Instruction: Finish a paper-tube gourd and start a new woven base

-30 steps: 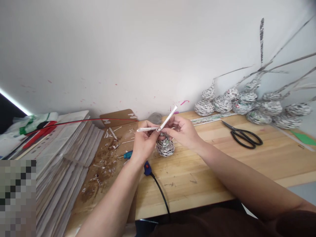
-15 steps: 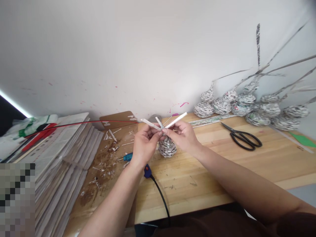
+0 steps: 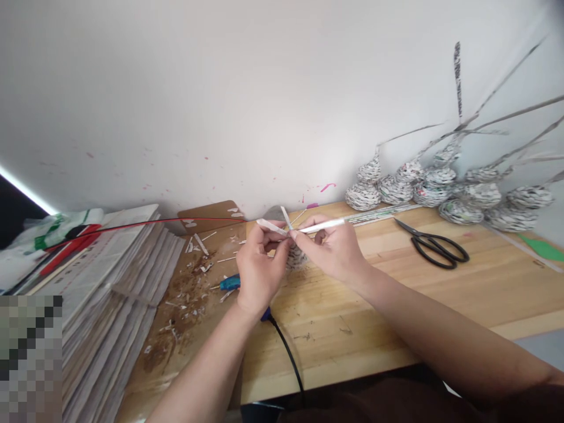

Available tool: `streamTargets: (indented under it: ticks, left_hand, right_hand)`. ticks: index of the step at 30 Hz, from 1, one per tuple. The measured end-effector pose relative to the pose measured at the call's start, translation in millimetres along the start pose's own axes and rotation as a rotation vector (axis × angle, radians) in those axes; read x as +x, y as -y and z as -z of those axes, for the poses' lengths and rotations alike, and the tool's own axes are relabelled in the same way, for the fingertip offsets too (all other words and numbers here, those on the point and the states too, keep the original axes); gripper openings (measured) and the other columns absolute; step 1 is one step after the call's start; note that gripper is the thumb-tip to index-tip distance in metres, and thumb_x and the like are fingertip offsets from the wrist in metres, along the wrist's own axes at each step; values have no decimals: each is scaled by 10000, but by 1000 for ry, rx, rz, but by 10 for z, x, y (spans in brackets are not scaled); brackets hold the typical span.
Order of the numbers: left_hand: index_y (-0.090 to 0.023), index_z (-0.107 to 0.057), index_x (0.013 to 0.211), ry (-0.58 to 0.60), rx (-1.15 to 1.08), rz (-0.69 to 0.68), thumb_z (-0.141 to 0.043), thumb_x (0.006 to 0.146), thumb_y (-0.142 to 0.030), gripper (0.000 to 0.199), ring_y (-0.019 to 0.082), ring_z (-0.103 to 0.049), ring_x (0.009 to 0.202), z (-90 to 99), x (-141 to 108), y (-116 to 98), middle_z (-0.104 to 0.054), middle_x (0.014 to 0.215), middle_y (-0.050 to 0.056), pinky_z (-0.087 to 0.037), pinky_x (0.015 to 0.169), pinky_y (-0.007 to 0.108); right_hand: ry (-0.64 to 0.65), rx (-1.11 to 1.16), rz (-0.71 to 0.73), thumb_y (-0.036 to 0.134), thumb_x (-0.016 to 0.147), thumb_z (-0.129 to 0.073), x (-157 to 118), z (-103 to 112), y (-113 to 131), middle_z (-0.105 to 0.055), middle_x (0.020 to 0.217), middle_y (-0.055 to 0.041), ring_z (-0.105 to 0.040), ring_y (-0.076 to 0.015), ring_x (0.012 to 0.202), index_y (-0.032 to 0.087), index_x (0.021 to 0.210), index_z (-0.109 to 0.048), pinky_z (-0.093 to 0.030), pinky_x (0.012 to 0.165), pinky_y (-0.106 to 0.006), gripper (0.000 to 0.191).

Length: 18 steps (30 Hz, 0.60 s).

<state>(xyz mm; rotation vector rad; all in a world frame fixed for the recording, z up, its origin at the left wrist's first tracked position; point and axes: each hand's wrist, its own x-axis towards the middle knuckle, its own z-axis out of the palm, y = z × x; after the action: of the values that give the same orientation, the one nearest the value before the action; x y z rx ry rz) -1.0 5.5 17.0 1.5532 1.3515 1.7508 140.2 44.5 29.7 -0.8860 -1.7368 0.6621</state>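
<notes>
Just above a small woven newspaper piece (image 3: 296,257), both hands work close together. My left hand (image 3: 263,264) pinches the base of the paper strips (image 3: 272,227) that rise from the piece, thumb against fingers. Between thumb and fingers, my right hand (image 3: 332,245) grips a white paper strip (image 3: 324,225) that points out to the right. Another thin strip (image 3: 286,216) sticks up between the hands. Most of the woven body is hidden behind the fingers.
Finished woven gourd shapes (image 3: 363,195) stand along the wall at right, near black scissors (image 3: 436,244) and paper rods (image 3: 379,214). A blue glue gun (image 3: 229,283) with a black cord lies left of centre. Stacked newspapers (image 3: 127,282) and paper scraps (image 3: 200,244) fill the left.
The right-hand strip has swung down from a steep slant to nearly level. My right hand has turned and shifted slightly right, and the woven piece is now more covered.
</notes>
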Motion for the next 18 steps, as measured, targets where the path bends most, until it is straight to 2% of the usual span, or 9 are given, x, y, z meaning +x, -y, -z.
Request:
streamTargets:
  ticks: [3,7,9,14,18]
  left_hand:
    - [-223,-602,1063,-23,11,-107,-668,823,-187,251,156,-688,904,-29,-17,20,-700,967,35,-558,835,286]
    - [-225,-554,1079,57,-138,0,-651,837,-194,262,164,-678,906,-66,-6,56,-675,950,38,-575,772,279]
    - [-224,-543,1071,77,-141,5,-637,842,-175,253,147,-668,856,-70,-3,63,-656,912,26,-569,751,263]
    - [-229,-535,1067,51,-34,-65,-604,847,-126,252,103,-631,744,-66,-18,72,-623,854,-3,-545,689,215]
    - [-188,-587,988,41,-159,24,-656,821,-161,183,127,-673,778,-80,5,81,-676,864,24,-580,732,259]
  right_hand:
    - [-54,-112,93,318,835,-646,-11,12,14,-665,680,-15,-595,-148,618,200,725,-628,-424,576,-266,162]
    - [3,-53,-4,316,855,-621,1,-33,-55,-648,657,-4,-596,-146,598,207,713,-570,-426,569,-262,186]
    - [12,-4,-29,311,858,-616,-3,-54,-75,-667,698,-15,-617,-154,631,208,725,-557,-441,581,-262,178]
    - [15,-22,-9,306,856,-614,-31,-75,-60,-660,680,-20,-629,-161,644,211,728,-537,-457,588,-265,177]
    - [9,133,-91,326,841,-641,-2,-95,-110,-695,712,-31,-657,-164,646,192,766,-601,-494,597,-269,158]
